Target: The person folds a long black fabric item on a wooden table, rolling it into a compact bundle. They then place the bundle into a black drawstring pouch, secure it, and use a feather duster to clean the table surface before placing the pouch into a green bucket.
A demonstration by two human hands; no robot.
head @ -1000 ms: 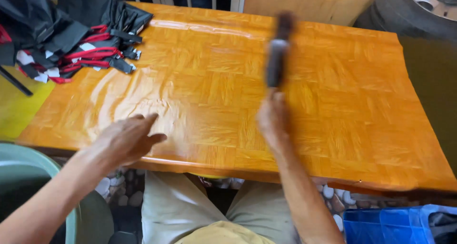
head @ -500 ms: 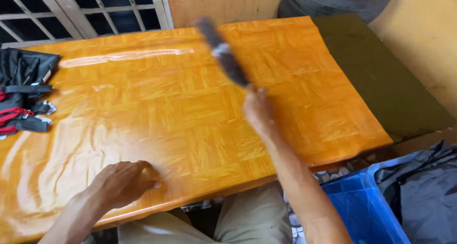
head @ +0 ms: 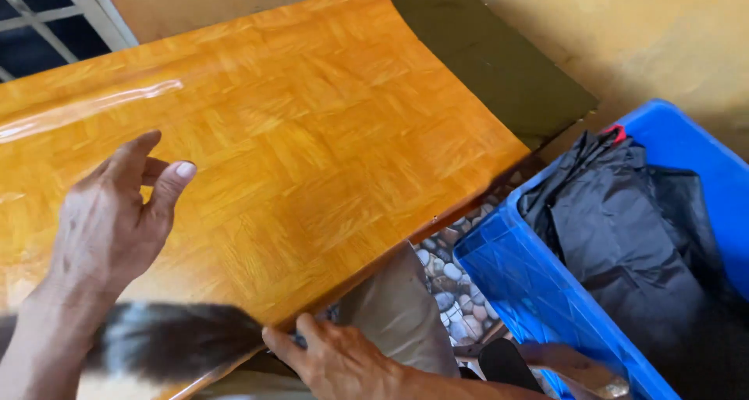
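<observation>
While the right hand [head: 335, 361] grips a dark brush [head: 168, 341] low at the tabletop's [head: 312, 135] near edge, the left hand [head: 109, 221] hovers open above it. Sweeping seems underway; next, draw the bristles across. A blue crate [head: 530, 291] sits right of the tabletop.

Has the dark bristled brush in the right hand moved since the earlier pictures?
Yes. The dark bristled brush has come from the far side of the glossy orange wood-pattern table to its near edge, low by the right hand.
</observation>
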